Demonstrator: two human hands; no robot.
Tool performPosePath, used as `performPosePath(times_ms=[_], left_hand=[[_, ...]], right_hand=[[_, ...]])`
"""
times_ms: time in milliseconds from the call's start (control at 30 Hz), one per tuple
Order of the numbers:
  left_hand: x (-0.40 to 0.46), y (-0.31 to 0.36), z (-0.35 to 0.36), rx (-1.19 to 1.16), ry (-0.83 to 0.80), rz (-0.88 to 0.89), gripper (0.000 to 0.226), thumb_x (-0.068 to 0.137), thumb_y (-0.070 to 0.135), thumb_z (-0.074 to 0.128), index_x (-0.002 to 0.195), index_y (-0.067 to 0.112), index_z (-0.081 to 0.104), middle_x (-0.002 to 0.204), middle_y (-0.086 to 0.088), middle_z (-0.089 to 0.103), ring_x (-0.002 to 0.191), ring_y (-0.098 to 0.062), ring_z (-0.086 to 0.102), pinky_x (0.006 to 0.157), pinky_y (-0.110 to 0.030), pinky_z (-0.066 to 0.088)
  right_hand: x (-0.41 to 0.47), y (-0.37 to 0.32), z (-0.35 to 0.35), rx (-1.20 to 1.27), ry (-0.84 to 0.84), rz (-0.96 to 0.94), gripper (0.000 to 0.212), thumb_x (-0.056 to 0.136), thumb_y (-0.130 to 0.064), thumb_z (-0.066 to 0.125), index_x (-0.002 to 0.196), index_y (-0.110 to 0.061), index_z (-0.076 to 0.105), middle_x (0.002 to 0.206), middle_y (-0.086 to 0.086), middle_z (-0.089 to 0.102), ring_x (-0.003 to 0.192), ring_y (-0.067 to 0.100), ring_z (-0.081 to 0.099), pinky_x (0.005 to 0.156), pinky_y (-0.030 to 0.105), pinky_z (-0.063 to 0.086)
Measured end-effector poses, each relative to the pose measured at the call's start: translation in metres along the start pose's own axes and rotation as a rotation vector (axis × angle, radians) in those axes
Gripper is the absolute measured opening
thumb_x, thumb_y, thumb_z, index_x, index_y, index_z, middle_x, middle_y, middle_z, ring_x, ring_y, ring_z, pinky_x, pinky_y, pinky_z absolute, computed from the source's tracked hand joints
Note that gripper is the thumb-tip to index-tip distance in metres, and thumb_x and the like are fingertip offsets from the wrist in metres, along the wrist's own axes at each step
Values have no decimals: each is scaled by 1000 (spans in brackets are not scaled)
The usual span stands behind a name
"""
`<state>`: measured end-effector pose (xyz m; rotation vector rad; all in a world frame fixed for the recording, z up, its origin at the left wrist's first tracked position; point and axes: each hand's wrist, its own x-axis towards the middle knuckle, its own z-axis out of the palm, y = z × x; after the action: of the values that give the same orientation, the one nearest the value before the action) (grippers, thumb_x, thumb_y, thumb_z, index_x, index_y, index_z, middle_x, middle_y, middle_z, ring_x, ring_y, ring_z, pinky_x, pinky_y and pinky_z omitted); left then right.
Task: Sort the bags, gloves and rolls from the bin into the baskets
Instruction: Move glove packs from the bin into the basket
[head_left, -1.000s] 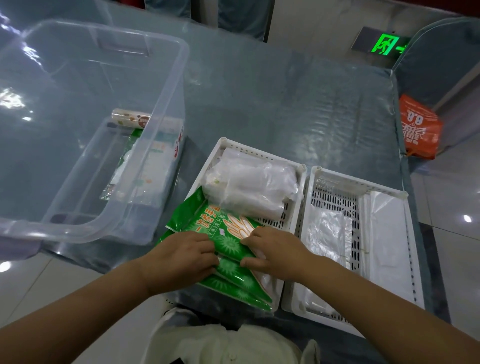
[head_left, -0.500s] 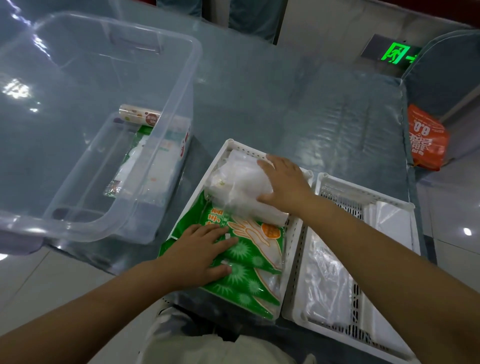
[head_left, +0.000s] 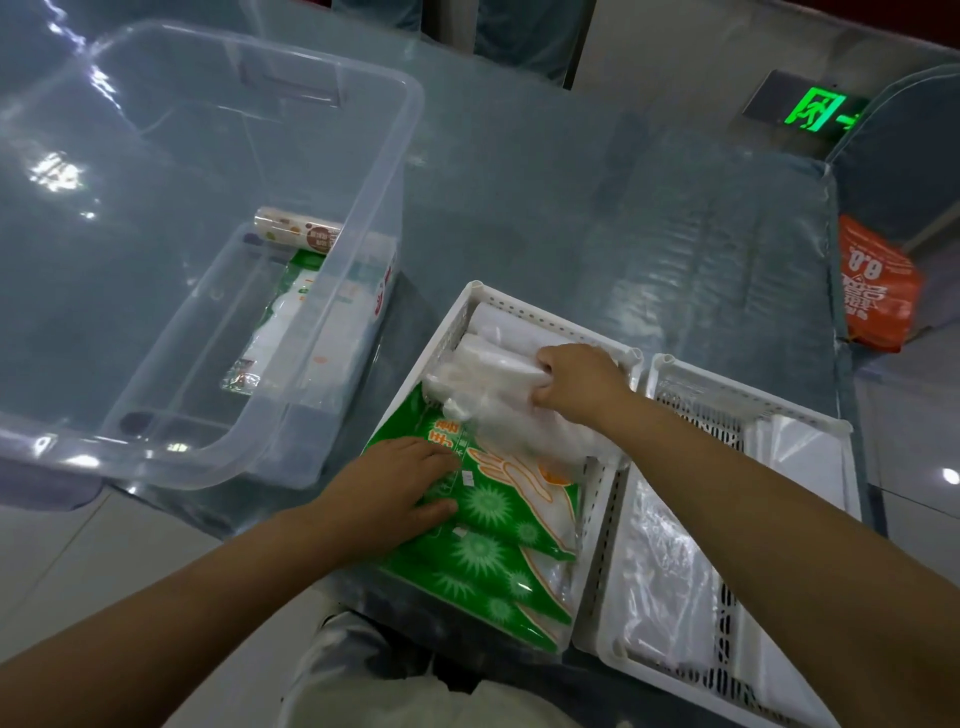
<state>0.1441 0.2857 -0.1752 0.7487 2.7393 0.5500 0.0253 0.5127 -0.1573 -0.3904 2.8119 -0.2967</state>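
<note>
Several green glove packs (head_left: 498, 525) lie stacked in the near half of the left white basket (head_left: 519, 306). My left hand (head_left: 395, 488) rests flat on the top pack with straight fingers. Clear plastic rolls (head_left: 488, 374) fill the far half of that basket, and my right hand (head_left: 576, 379) grips one with curled fingers. The right white basket (head_left: 748, 400) holds flat clear bags (head_left: 665, 561). In the clear bin (head_left: 322, 415) at the left remain a printed roll (head_left: 296, 236) and a green-and-white pack (head_left: 291, 312).
The bin and baskets stand on a table covered with clear film (head_left: 623, 218). An orange bag (head_left: 878, 286) hangs beyond the table's right edge. A green exit sign (head_left: 815, 109) glows on the floor behind. My lap is below the baskets.
My right hand left the green packs, reached to the clear rolls at the basket's far end and curled its fingers round one. My left hand stays flat on the packs.
</note>
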Motion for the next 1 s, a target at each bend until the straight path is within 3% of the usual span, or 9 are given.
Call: performPosePath(times_ms=[100,233,333,400,467,567,700,833,1000], left_hand=[[-2,-1,-12,-97,195,-141,47,87,31,60,131,17,49,126,-5,58,115,-22,51,94,-31,37],[-3,1,-24,-225,418,-257,47,86,22,61,129,13,43,122,-10,54,108,-25,52,82,-32,39],[-3,6,-29,-277,458,-254,62,85,23,61,138,10,31,132,-14,46,117,-26,46,92,-38,40],[-4,9,-28,-246,430,-246,71,84,25,64,142,9,26,138,-17,41,125,-29,39,102,-41,33],[-3,10,-25,-191,388,-230,74,83,26,66,143,8,26,141,-17,39,128,-31,36,104,-38,25],[2,9,-17,-34,267,-138,73,83,38,62,143,14,29,145,-10,38,132,-25,32,107,-34,17],[8,3,2,146,11,-28,71,84,65,35,145,34,16,155,1,19,142,-16,8,112,-34,-3],[11,-7,10,255,-138,-25,80,77,76,17,146,36,9,157,-3,11,144,-18,2,114,-40,-4],[15,-7,5,186,-134,-59,88,73,76,25,146,30,10,157,-2,11,142,-18,7,111,-35,-2]], right_hand=[[-7,-2,-14,244,-74,36,29,69,-27,73,58,-24,47,60,-9,45,57,11,46,48,24,29],[-23,-14,-33,492,-202,48,20,65,-23,78,79,-14,67,69,-2,61,62,13,58,54,23,45],[-35,-24,-29,483,-242,20,17,65,-23,78,77,-20,65,67,-9,60,60,9,58,48,18,42],[-43,-31,-17,426,-311,-14,18,67,-25,77,77,-21,63,68,-14,55,59,6,56,46,16,38],[-49,-35,-1,391,-387,-27,22,69,-28,77,85,-21,63,78,-8,62,67,11,59,53,20,43],[-56,-35,17,223,-299,-70,45,68,-39,76,106,-24,58,100,-4,61,84,15,55,65,29,43],[-65,-32,26,246,-203,-97,59,73,-44,71,123,-25,47,118,-3,53,104,18,52,81,34,44],[-80,-23,29,219,-175,-105,63,84,-46,60,137,-22,37,138,1,44,123,19,41,98,34,36],[-99,-20,43,82,-215,-193,63,89,-53,47,141,-23,29,146,3,35,131,22,31,107,38,27]])
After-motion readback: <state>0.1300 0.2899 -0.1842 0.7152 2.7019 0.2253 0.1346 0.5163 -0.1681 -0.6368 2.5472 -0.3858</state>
